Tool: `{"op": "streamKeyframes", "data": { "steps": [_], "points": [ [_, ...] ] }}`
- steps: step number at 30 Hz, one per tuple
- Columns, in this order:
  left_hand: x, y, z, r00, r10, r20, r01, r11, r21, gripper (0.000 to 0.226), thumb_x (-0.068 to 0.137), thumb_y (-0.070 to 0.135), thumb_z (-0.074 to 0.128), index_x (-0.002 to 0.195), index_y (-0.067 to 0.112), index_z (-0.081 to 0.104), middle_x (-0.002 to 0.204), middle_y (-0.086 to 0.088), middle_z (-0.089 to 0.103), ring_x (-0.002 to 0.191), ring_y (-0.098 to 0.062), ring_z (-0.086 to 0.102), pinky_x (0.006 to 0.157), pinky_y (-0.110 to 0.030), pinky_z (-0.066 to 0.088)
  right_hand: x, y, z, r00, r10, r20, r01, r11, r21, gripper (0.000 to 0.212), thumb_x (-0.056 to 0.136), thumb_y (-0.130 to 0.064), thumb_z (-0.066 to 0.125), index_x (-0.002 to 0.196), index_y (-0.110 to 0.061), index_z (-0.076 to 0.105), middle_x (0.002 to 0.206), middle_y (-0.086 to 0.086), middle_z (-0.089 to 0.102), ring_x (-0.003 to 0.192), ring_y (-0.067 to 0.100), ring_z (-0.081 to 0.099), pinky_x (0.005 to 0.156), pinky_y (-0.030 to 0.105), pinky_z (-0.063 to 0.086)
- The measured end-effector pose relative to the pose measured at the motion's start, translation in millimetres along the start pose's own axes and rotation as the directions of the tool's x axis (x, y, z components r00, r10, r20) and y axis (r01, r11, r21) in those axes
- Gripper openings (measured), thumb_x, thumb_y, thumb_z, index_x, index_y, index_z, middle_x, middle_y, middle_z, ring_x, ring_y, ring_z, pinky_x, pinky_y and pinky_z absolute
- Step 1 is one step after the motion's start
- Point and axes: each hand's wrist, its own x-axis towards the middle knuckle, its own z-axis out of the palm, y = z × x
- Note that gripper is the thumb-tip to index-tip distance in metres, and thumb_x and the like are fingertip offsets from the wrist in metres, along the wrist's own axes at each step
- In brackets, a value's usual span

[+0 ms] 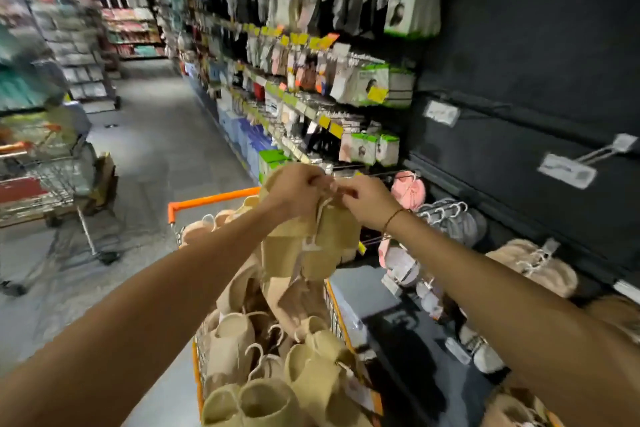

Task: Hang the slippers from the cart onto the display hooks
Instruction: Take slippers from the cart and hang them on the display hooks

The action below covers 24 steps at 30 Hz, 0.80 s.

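Note:
Both my hands are raised above the orange-rimmed cart, which is piled with beige slippers on white hangers. My left hand grips the top of a bunch of tan slippers hanging below it. My right hand pinches the same bunch at its top, by the small white hanger. To the right, display hooks on the dark wall panel carry pink slippers, grey slippers and beige slippers. An empty hook with a price label sticks out higher up.
Shelving with hanging socks and packets runs along the aisle on the right. A second metal trolley loaded with goods stands at the left. The grey aisle floor stretches ahead between them.

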Motion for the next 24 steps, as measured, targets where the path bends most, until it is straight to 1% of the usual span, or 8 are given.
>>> {"op": "streamKeyframes", "data": {
  "steps": [3,5,8,11,14,18,20,24],
  "points": [
    [4.8,84.9,-9.8,0.995,0.085,-0.041,-0.090,0.988,-0.128,0.030,0.101,0.035,0.057,0.084,0.014,0.070,0.062,0.008,0.057,0.062,-0.012,0.054,0.053,-0.022,0.041,-47.8,3.2,-74.0,0.975,0.008,-0.220,0.005,0.998,0.062,0.018,0.095,-0.022,0.062,0.095,-0.010,0.074,0.092,0.001,0.070,0.083,0.013,0.062,0.070,0.023,0.045],
    [4.9,148.2,-11.8,0.978,0.194,-0.080,-0.206,0.963,-0.177,0.033,0.099,0.040,0.057,0.081,0.017,0.071,0.070,0.001,0.066,0.070,-0.017,0.059,0.065,-0.031,0.046,-77.2,7.2,-123.8,0.920,0.021,-0.392,-0.021,1.000,0.006,0.038,0.092,-0.039,0.057,0.081,-0.006,0.072,0.085,0.009,0.069,0.081,0.024,0.062,0.074,0.034,0.050],
    [-5.7,256.8,-8.3,0.921,0.369,-0.126,-0.390,0.883,-0.263,0.035,0.101,0.036,0.057,0.076,0.016,0.070,0.075,-0.002,0.069,0.071,-0.010,0.060,0.068,-0.024,0.045,-131.6,18.6,-212.7,0.822,0.052,-0.567,-0.119,0.990,-0.081,0.049,0.089,-0.051,0.044,0.062,-0.013,0.058,0.079,0.008,0.065,0.080,0.035,0.058,0.076,0.044,0.048],
    [-23.7,369.9,-1.6,0.827,0.533,-0.178,-0.559,0.751,-0.350,0.038,0.103,0.030,0.055,0.076,0.008,0.071,0.074,-0.011,0.068,0.065,-0.006,0.055,0.067,-0.027,0.043,-198.4,22.2,-305.4,0.699,0.035,-0.714,-0.202,0.968,-0.150,0.041,0.092,-0.044,0.046,0.059,-0.021,0.053,0.080,-0.001,0.064,0.088,0.033,0.056,0.087,0.047,0.043],
    [-48.2,482.5,-1.0,0.727,0.642,-0.244,-0.674,0.602,-0.428,0.037,0.104,0.024,0.053,0.072,0.013,0.068,0.072,-0.003,0.065,0.058,0.004,0.053,0.061,-0.013,0.041,-268.9,10.9,-397.7,0.558,-0.001,-0.830,-0.266,0.947,-0.180,0.043,0.095,-0.041,0.049,0.055,-0.024,0.052,0.073,-0.003,0.058,0.088,0.028,0.050,0.086,0.043,0.039],
    [-92.1,618.4,-17.8,0.584,0.709,-0.396,-0.787,0.373,-0.492,0.036,0.105,0.025,0.051,0.081,0.005,0.067,0.073,-0.003,0.061,0.062,0.003,0.051,0.067,-0.021,0.042,-351.2,-21.7,-509.2,0.345,-0.124,-0.931,-0.312,0.920,-0.238,0.045,0.098,-0.037,0.052,0.058,-0.017,0.059,0.062,-0.011,0.043,0.087,0.015,0.042,0.081,0.036,0.034],
    [-110.4,677.5,-31.1,0.517,0.710,-0.478,-0.830,0.277,-0.484,0.038,0.105,0.029,0.050,0.081,0.005,0.069,0.075,-0.005,0.065,0.068,-0.005,0.055,0.072,-0.026,0.046,-385.6,-45.0,-554.8,0.239,-0.169,-0.956,-0.358,0.900,-0.249,0.042,0.097,-0.038,0.052,0.065,-0.015,0.064,0.066,-0.013,0.045,0.098,0.020,0.043,0.084,0.036,0.032],
    [-133.5,764.7,-44.4,0.445,0.687,-0.575,-0.877,0.203,-0.436,0.035,0.104,0.037,0.049,0.083,0.022,0.073,0.080,0.005,0.070,0.080,-0.012,0.064,0.075,-0.030,0.046,-429.3,-71.9,-627.3,0.081,-0.182,-0.980,-0.445,0.873,-0.199,0.045,0.093,-0.040,0.052,0.052,-0.021,0.054,0.071,-0.006,0.054,0.106,0.029,0.050,0.095,0.044,0.034]
  ]
}}
